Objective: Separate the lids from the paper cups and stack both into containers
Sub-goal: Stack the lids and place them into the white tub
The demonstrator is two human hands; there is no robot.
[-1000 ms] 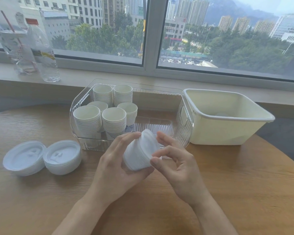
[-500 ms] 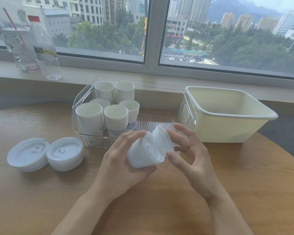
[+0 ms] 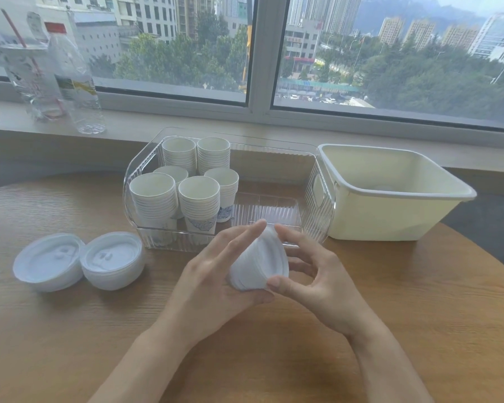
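Two stacks of white lids point(image 3: 79, 260) lay side by side at the left of the table point(image 3: 390, 315). Behind them, a clear bin point(image 3: 317, 196) held six stacks of paper cups point(image 3: 186, 181) in its left part. Over the table's centre, the left hand point(image 3: 213, 274) cupped a white lid stack point(image 3: 258, 258) on its side, and the right hand point(image 3: 317, 274) pinched the stack's rim with its fingers point(image 3: 291, 237). A cream tub point(image 3: 390, 216) stood just right of the bin.
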